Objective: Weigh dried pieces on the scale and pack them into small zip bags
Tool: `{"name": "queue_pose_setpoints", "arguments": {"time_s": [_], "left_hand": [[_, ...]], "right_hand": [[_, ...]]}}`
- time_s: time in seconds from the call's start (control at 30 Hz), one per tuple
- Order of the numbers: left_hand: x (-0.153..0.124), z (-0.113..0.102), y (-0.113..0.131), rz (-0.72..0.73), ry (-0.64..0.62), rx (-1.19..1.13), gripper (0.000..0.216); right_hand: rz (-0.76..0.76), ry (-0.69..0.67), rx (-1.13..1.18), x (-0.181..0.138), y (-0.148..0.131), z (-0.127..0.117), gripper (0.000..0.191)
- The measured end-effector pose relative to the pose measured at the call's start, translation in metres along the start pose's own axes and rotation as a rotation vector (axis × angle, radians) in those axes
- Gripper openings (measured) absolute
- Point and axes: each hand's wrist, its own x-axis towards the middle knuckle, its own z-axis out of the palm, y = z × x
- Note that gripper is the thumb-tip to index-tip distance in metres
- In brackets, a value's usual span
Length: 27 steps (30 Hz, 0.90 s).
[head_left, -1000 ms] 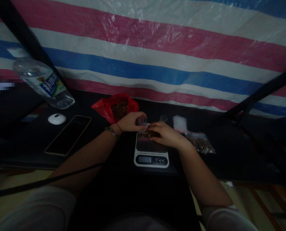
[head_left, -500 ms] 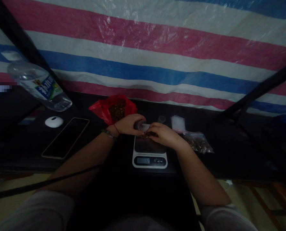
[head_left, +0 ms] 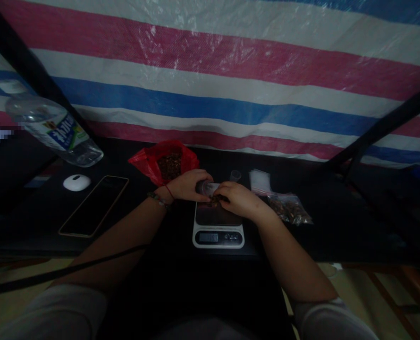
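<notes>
My left hand [head_left: 188, 185] is closed round a small clear cup [head_left: 204, 188], tipped on its side over the top of a white kitchen scale [head_left: 217, 227]. My right hand [head_left: 239, 199] is closed on a small clear bag with brown bits in it [head_left: 217, 198], held at the cup's mouth above the scale plate. Behind my left hand a red plastic bag [head_left: 167, 163] lies open, full of dark brown bits.
On the dark table lie a phone [head_left: 94, 206], a white mouse [head_left: 76, 182] and a tilted water bottle [head_left: 52, 129] at left. Filled clear bags [head_left: 288, 208], empty flat bags [head_left: 260, 180] and a small clear cup [head_left: 235, 175] sit at right. A striped tarp hangs behind.
The view has drifted a little, so everything sits slightly lower left. Both hands stay together over the scale, the cup tipped more toward the bag.
</notes>
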Motion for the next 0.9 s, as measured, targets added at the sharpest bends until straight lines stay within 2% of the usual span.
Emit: {"name": "queue_pose_setpoints", "arguments": {"time_s": [0.43, 0.67, 0.9], "left_hand": [[0.001, 0.007, -0.002, -0.007, 0.044, -0.029, 0.049], [0.000, 0.011, -0.001, -0.064, 0.122, -0.012, 0.051], [0.002, 0.013, 0.004, -0.085, 0.143, -0.044, 0.040]], "right_hand": [[0.024, 0.089, 0.017, 0.000, 0.003, 0.004, 0.017], [0.041, 0.271, 0.135, 0.001, 0.005, -0.004, 0.017], [0.010, 0.384, 0.180, 0.017, 0.000, 0.008, 0.016]]}}
